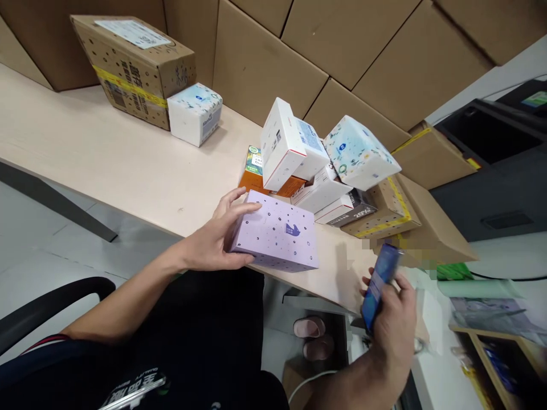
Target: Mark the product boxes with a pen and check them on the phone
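Observation:
A lilac box (277,230) with small dots and a dark animal print lies at the table's front edge. My left hand (222,233) grips its left end, thumb on the near side and fingers over the far edge. Off to the right, my right hand (395,304) holds a smartphone (380,282) with its screen lit; the screen's content is blurred. Just behind the lilac box stand an orange box (252,176) and a white box (282,145) leaning on it.
Tissue packs (361,152) and a dark "20%" box (359,206) are piled behind. A taped carton (132,68) and another tissue pack (195,114) stand at the back left. Large cartons (265,62) wall the rear. A chair armrest (55,307) is at left, slippers (310,327) below.

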Tool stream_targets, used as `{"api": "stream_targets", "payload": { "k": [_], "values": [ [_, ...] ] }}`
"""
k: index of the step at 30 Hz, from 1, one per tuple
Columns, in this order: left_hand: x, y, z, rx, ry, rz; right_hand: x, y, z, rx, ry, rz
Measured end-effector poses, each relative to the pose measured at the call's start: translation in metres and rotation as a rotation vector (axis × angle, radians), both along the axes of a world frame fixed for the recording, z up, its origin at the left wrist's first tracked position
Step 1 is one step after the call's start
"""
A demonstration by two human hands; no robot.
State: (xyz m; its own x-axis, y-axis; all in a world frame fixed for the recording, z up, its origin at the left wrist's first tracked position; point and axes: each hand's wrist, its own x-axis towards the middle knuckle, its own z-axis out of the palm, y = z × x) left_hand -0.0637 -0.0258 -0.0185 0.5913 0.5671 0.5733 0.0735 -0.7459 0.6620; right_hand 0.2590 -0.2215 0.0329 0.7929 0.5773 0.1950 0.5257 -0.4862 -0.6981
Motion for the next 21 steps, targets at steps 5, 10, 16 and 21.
{"api": "stream_targets", "payload": {
  "k": [5,10,16,21],
  "values": [
    [-0.006,0.015,0.008,0.009,0.121,-0.094,0.035,0.018,-0.019,-0.321,-0.252,0.029],
    [-0.016,0.012,0.016,0.015,0.125,-0.067,0.039,0.03,-0.032,-0.538,-0.313,0.067],
    [-0.075,0.002,0.03,0.068,0.078,0.132,0.04,0.027,-0.036,-0.547,-0.309,0.073],
    [-0.132,0.014,0.03,-0.186,-0.017,0.423,0.041,0.027,-0.037,-0.567,-0.319,0.075]
  ]
}}
